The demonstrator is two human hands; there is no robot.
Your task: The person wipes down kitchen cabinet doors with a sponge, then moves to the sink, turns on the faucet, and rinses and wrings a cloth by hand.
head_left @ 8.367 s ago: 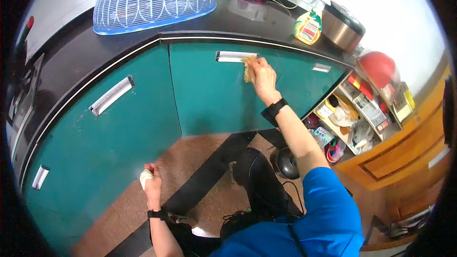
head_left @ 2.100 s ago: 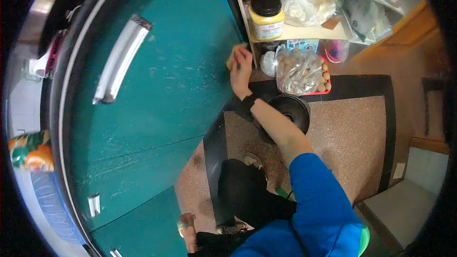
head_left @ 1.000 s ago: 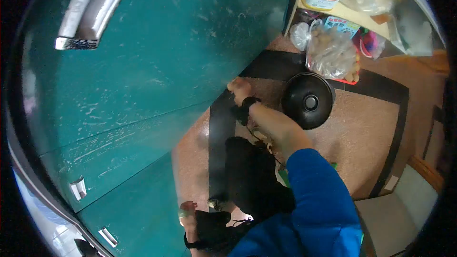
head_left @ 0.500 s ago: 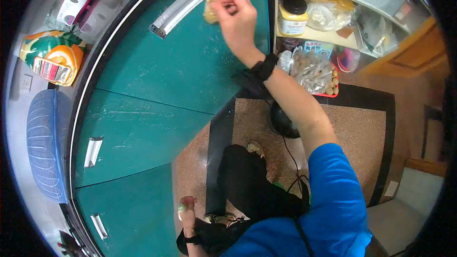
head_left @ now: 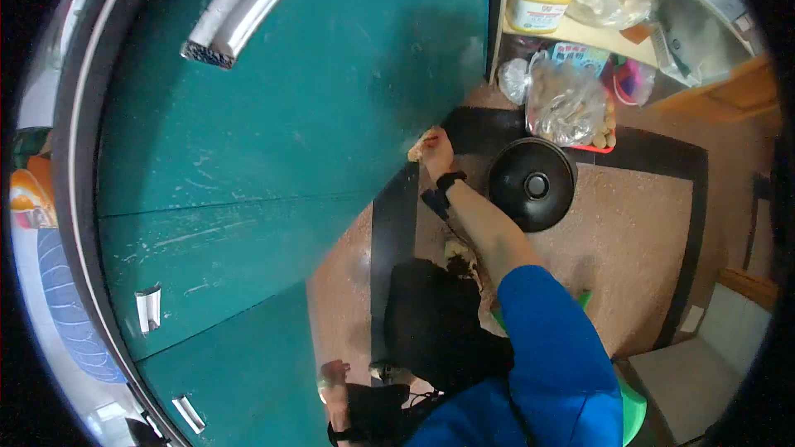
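Observation:
My right hand is closed on a yellowish-tan cloth, held against the lower edge of the green cabinet front. A black band is round the right wrist. Lower down, my left hand hangs beside my dark-clothed leg, near the green panels. It is blurred, and a pale spot shows at its side; whether it holds anything cannot be made out. The green panels carry pale streaks and several silver handles, the largest handle being at the top.
A black lidded pot stands on the floor right of my right forearm. Beyond it are a bag of round brown items and a shelf with a yellow jar. A beige seat is at lower right.
My right hand has come down with the cloth from the upper handle to the cabinet's lower edge. The view has shifted closer to the panels, and the pot is now uncovered by my arm.

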